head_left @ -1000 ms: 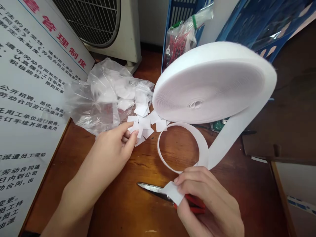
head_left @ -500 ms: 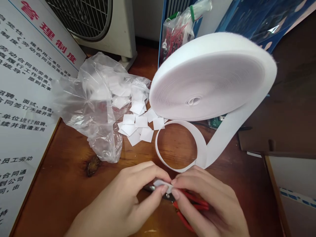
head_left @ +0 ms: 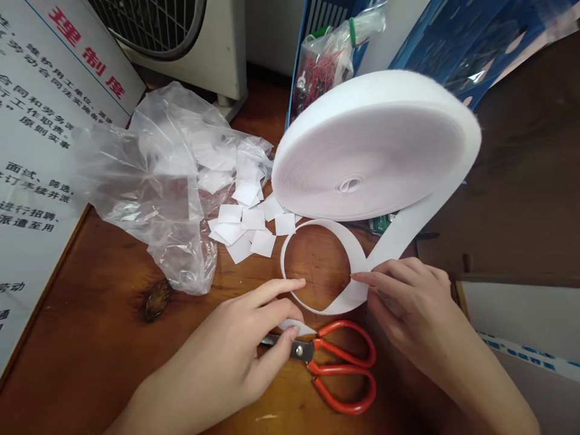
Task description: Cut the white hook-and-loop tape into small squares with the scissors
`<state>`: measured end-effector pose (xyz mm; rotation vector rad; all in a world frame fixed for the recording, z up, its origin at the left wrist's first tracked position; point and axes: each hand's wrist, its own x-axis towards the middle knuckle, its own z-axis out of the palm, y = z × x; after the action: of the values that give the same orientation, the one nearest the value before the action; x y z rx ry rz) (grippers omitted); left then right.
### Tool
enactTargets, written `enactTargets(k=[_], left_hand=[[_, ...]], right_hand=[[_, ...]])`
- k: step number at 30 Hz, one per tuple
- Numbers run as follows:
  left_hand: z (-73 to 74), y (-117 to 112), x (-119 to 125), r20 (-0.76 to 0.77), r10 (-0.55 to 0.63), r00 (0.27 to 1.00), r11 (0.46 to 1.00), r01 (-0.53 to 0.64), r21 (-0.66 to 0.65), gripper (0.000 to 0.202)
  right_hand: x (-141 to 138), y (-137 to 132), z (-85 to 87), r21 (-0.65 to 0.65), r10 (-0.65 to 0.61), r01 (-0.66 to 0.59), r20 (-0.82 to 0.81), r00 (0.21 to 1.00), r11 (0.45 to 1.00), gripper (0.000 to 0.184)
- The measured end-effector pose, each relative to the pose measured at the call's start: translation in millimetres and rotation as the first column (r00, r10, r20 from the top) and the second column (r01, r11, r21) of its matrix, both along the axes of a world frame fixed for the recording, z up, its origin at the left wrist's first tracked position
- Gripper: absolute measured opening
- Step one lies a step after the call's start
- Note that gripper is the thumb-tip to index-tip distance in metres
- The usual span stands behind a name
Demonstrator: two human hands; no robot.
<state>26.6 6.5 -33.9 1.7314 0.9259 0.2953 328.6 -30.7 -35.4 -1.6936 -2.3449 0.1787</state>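
A big white tape roll (head_left: 376,145) leans on the wooden desk (head_left: 104,338), and its loose strip (head_left: 326,266) curls into a loop in front of it. My left hand (head_left: 244,344) pinches the strip's free end (head_left: 296,327) between thumb and fingers, just over the blades of the red-handled scissors (head_left: 339,362) lying flat on the desk. My right hand (head_left: 408,302) pinches the strip farther along, at the loop's right side. A pile of cut white squares (head_left: 247,226) lies behind the loop.
A crumpled clear plastic bag (head_left: 154,181) lies left of the squares. A printed notice board (head_left: 40,139) leans at the left, with a fan unit (head_left: 194,42) behind it. A bag of red parts (head_left: 326,60) and blue crates (head_left: 453,42) stand at the back.
My left hand came from the cut squares to the strip end. My right hand let go of that end and moved right to the loop. The scissors now lie uncovered.
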Motion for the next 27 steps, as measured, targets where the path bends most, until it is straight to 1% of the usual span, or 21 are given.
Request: enactTargets(k=[2, 3, 7, 8, 10, 12, 13, 16, 18, 22, 25, 27], left_hand=[[-0.5, 1, 0, -0.002, -0.025, 1.000, 1.000, 0.025, 0.013, 0.025], [-0.5, 1, -1, -0.002, -0.020, 1.000, 1.000, 0.020, 0.018, 0.024], [1.1, 2, -3, 0.034, 0.078, 0.996, 0.996, -0.079, 0.026, 0.024], [1.6, 3, -4, 0.052, 0.097, 0.994, 0.995, -0.099, 0.030, 0.024], [1.6, 3, -5, 0.081, 0.135, 0.988, 0.990, -0.137, 0.026, 0.023], [-0.3, 2, -5, 0.113, 0.201, 0.973, 0.980, -0.200, -0.023, 0.016], [-1.9, 1, -5, 0.134, 0.240, 0.961, 0.970, -0.233, -0.066, 0.015], [-7.3, -1, -4, 0.189, 0.339, 0.922, 0.931, -0.300, -0.210, 0.029], [-9.6, -2, -1, 0.179, 0.372, 0.911, 0.908, -0.317, -0.273, 0.027], [-7.8, 1, 2, 0.107, 0.376, 0.920, 0.888, -0.325, -0.326, 0.013], [-4.1, 4, 3, 0.092, 0.380, 0.920, 0.882, -0.331, -0.336, 0.016], [-2.4, 4, 4, 0.092, 0.367, 0.926, 0.870, -0.307, -0.387, 0.017]], right_hand=[[-6, 4, -1.7, 0.014, 0.003, -0.003, -0.011, 1.000, 1.000, 0.020], [-10, 6, -0.5, 0.033, 0.004, -0.003, -0.024, 1.000, 0.999, 0.018], [-31, 12, 15.1, 0.174, 0.002, 0.013, -0.084, 0.996, 0.985, 0.015], [-38, 12, 19.8, 0.157, 0.028, -0.008, -0.123, 0.992, 0.988, 0.016], [-50, 14, 26.9, 0.034, 0.093, -0.087, -0.244, 0.965, 0.996, 0.019], [-61, 14, 28.9, -0.090, 0.112, -0.155, -0.366, 0.924, 0.984, 0.022], [-65, 14, 27.9, -0.118, 0.108, -0.170, -0.413, 0.904, 0.978, 0.022], [-71, 12, 21.2, -0.126, 0.090, -0.182, -0.526, 0.845, 0.975, 0.023], [-72, 10, 16.9, -0.147, 0.073, -0.200, -0.602, 0.795, 0.969, 0.028], [-71, 7, 12.3, -0.198, 0.032, -0.230, -0.688, 0.725, 0.953, 0.034], [-72, 7, 9.9, -0.170, 0.030, -0.221, -0.726, 0.687, 0.960, 0.036], [-74, 7, 8.0, -0.147, 0.021, -0.194, -0.743, 0.669, 0.970, 0.037]])
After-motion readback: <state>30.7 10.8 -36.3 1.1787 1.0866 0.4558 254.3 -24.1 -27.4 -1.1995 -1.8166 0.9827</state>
